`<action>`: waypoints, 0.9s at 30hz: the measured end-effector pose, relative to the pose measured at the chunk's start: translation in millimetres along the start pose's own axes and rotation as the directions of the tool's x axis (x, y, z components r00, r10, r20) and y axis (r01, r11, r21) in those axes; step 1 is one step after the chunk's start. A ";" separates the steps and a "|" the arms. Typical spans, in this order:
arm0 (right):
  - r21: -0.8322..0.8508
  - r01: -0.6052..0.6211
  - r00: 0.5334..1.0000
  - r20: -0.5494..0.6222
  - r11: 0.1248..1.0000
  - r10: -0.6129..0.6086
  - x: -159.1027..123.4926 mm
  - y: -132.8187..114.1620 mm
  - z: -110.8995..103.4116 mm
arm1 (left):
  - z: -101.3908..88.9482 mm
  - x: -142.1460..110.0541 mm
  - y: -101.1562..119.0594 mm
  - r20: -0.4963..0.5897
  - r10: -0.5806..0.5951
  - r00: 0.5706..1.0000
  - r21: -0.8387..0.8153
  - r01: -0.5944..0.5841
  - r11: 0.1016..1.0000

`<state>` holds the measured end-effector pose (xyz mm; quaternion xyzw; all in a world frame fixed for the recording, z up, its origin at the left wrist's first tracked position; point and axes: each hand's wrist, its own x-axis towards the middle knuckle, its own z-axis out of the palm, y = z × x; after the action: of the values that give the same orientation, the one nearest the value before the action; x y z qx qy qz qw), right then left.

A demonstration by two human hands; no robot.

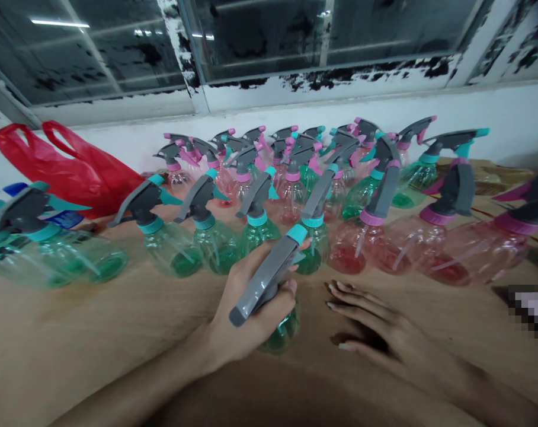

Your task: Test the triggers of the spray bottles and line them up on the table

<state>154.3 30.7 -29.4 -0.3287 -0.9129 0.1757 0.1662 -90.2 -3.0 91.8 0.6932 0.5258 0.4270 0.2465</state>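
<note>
"Where the table (82, 332) comes nearest, what's there?"

"Plain tan-brown surface, with the left hand (236, 296) wrapped round the neck of a green spray bottle (263, 277), near middle."

"How does it look?"

"See-through green body, long grey trigger head, teal nozzle tip."

"And the right hand (387, 326)?"

"To its right, fingers spread, holding nothing; I can't tell if it touches the table."

"Farther off?"

"A row of bottles: teal-collared green ones (258, 232) left, pink-collared pink ones (346, 258) right. Behind, more bottles (291, 196) crowd together, and a red plastic bag (95, 181) sits far left. Beyond are a white wall (513, 115) and dark windows (260, 38), their frames blotched black."
</note>
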 end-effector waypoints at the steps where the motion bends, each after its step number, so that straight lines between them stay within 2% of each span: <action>1: -0.003 0.003 1.000 0.000 1.000 -0.003 -0.2 0.2 0.1 | 0.0 -0.4 -0.1 -0.003 0.002 1.000 0.005 -0.002 1.000; 8: -0.012 -0.012 1.000 0.014 1.000 0.012 -0.1 -1.3 -0.8 | -0.1 -0.5 -1.3 0.008 -0.031 0.999 -0.020 0.031 0.999; 14: -0.025 -0.002 1.000 0.020 1.000 0.003 0.9 -2.4 -1.8 | 1.4 0.7 -1.9 0.003 0.003 1.000 -0.063 -0.002 0.998; 27: -0.006 0.003 1.000 0.013 1.000 -0.003 0.1 -1.5 -2.5 | 0.1 0.3 0.1 0.011 -0.043 0.999 -0.040 0.044 0.998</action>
<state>154.5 30.2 -26.6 -0.3266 -0.9150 0.1751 0.1596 -90.1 -2.8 91.9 0.6786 0.5307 0.4284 0.2725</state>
